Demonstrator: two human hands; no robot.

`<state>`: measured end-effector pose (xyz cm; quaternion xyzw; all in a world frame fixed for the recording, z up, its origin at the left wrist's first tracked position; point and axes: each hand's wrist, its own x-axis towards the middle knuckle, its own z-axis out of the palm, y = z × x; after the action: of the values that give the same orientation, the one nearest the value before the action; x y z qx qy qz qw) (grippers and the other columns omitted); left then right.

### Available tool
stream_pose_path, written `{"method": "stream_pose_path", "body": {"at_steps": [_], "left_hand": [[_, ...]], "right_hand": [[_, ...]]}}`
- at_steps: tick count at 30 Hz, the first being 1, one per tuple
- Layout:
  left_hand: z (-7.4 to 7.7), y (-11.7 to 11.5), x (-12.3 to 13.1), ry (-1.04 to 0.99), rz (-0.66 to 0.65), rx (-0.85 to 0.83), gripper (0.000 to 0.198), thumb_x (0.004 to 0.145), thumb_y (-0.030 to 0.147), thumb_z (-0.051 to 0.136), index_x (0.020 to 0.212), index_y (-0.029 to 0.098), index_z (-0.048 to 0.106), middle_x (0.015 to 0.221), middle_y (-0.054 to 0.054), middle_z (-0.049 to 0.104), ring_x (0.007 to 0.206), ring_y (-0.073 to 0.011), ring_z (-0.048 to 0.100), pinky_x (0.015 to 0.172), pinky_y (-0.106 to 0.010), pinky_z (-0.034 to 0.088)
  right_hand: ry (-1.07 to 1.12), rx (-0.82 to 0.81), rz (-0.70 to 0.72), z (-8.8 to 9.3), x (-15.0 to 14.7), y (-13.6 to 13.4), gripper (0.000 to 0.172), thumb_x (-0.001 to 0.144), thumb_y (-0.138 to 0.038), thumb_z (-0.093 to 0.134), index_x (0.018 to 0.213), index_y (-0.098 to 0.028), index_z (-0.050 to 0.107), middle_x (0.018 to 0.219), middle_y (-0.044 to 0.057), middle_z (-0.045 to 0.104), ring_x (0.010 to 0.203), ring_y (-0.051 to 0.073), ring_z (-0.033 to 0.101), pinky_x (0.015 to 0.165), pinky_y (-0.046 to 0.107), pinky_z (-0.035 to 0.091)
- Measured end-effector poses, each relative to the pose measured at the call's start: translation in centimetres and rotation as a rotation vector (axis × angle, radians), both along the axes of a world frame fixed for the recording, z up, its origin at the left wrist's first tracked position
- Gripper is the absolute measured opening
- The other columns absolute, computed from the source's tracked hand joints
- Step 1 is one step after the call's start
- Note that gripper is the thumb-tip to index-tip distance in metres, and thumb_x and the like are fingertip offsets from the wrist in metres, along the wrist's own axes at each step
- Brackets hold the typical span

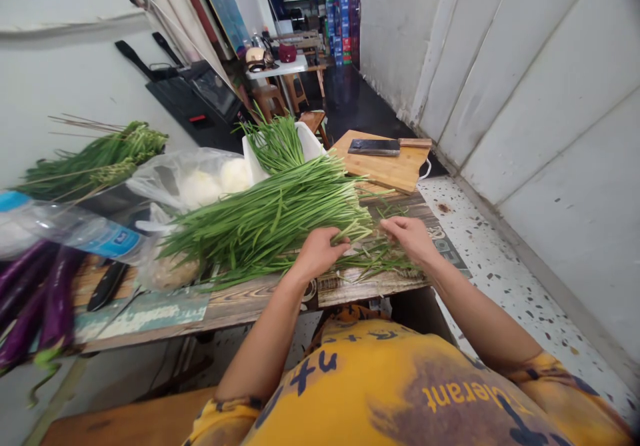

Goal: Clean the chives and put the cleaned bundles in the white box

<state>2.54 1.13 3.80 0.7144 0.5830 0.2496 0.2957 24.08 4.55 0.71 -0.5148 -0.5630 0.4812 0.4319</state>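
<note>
A large heap of garlic chives [270,213] lies across the table, pale cut ends toward the right. My left hand [320,253] is closed on a few chive stems at the heap's near right edge. To the right, my right hand [413,238] is in a pinch just above the table; what lies between its fingertips is too small to make out. Loose chive scraps [377,259] are scattered on the tabletop between and below my hands. More chives stand in a white container [313,141] behind the heap.
Behind on the right, a cleaver [375,147] rests on a wooden cutting board [383,173]. Toward the left are a plastic bag [165,173] with white round vegetables, a water bottle [85,229], a black-handled knife [107,286], eggplants [60,299] and a bundle of greens [100,159].
</note>
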Motion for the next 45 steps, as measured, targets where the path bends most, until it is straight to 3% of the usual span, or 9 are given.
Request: {"method": "stream_pose_path", "body": {"at_steps": [3,6,9,18,22,27,36,40,45], "left_hand": [[-0.2,0.0,-0.1,-0.017,0.003,-0.01,0.02,0.071,0.032,0.06,0.079,0.016,0.069,0.077,-0.001,0.069,0.075,-0.0171,0.06,0.07,-0.026,0.041],[-0.2,0.0,-0.1,-0.012,0.008,-0.024,0.02,0.071,0.031,0.06,0.079,0.016,0.069,0.076,-0.001,0.069,0.075,-0.0175,0.061,0.07,-0.026,0.042],[0.0,0.0,0.0,-0.022,-0.023,-0.026,0.02,0.073,0.03,0.059,0.082,0.016,0.069,0.078,-0.001,0.069,0.077,-0.0176,0.061,0.071,-0.026,0.042],[0.2,-0.4,-1.0,-0.105,-0.06,-0.052,0.022,0.075,0.035,0.058,0.08,0.016,0.07,0.077,0.0,0.069,0.076,-0.0163,0.06,0.072,-0.024,0.042],[0.7,-0.2,-2.6,-0.211,0.128,0.009,0.028,0.08,0.039,0.052,0.074,0.015,0.066,0.074,-0.002,0.067,0.068,-0.0136,0.057,0.068,-0.025,0.043],[1.0,-0.1,-3.2,-0.278,0.15,0.078,0.033,0.085,0.041,0.045,0.073,0.016,0.063,0.08,-0.004,0.068,0.076,-0.0142,0.057,0.075,-0.025,0.043],[-0.4,-0.1,-1.7,-0.055,0.025,0.066,0.026,0.078,0.039,0.057,0.085,0.017,0.069,0.083,-0.002,0.067,0.079,-0.0163,0.06,0.073,-0.025,0.042],[-0.8,0.0,-1.3,-0.023,-0.096,0.091,0.022,0.078,0.035,0.057,0.083,0.017,0.07,0.084,-0.004,0.066,0.082,-0.0168,0.058,0.076,-0.026,0.042],[-1.1,0.0,-1.0,-0.123,-0.034,-0.019,0.023,0.074,0.034,0.062,0.085,0.017,0.071,0.082,-0.001,0.07,0.08,-0.0178,0.062,0.076,-0.027,0.043]], "right_hand": [[-0.491,0.265,0.075,0.3,1.2,0.1,0.045,0.079,-0.047,0.056,0.048,-0.016,0.058,0.059,0.004,0.054,0.061,0.015,0.051,0.061,0.027,0.036],[-0.579,0.448,0.135,0.6,0.7,-0.5,0.025,0.078,-0.039,0.058,0.073,-0.016,0.068,0.078,0.006,0.058,0.073,0.016,0.053,0.066,0.027,0.038],[-0.45,0.356,0.225,0.6,-0.9,-1.1,0.028,0.075,-0.039,0.061,0.087,-0.015,0.067,0.076,0.003,0.059,0.065,0.013,0.05,0.061,0.024,0.038],[-0.414,0.226,0.333,0.3,-3.1,-0.3,0.044,0.088,-0.042,0.042,0.062,-0.014,0.062,0.052,-0.002,0.048,0.054,0.01,0.043,0.054,0.022,0.03],[-0.762,0.44,0.307,-0.3,-2.4,0.6,0.031,0.091,-0.032,0.044,0.08,-0.015,0.067,0.075,0.005,0.058,0.074,0.016,0.051,0.066,0.025,0.036],[-1.152,0.535,0.322,-0.7,-2.5,0.8,0.019,0.086,-0.024,0.052,0.079,-0.016,0.068,0.088,0.012,0.056,0.088,0.022,0.049,0.069,0.029,0.038],[-0.421,0.359,0.357,1.8,-1.8,-0.8,0.015,0.082,-0.024,0.055,0.078,-0.016,0.066,0.07,0.001,0.062,0.063,0.011,0.051,0.06,0.023,0.037],[-0.243,0.297,0.296,1.3,-2.3,-1.2,0.015,0.079,-0.027,0.056,0.074,-0.016,0.066,0.068,0.0,0.062,0.062,0.011,0.051,0.06,0.023,0.037],[-0.028,0.125,0.299,0.8,-3.3,-1.7,0.025,0.073,-0.036,0.063,0.088,-0.016,0.067,0.074,0.002,0.065,0.059,0.012,0.052,0.056,0.023,0.039]]}}
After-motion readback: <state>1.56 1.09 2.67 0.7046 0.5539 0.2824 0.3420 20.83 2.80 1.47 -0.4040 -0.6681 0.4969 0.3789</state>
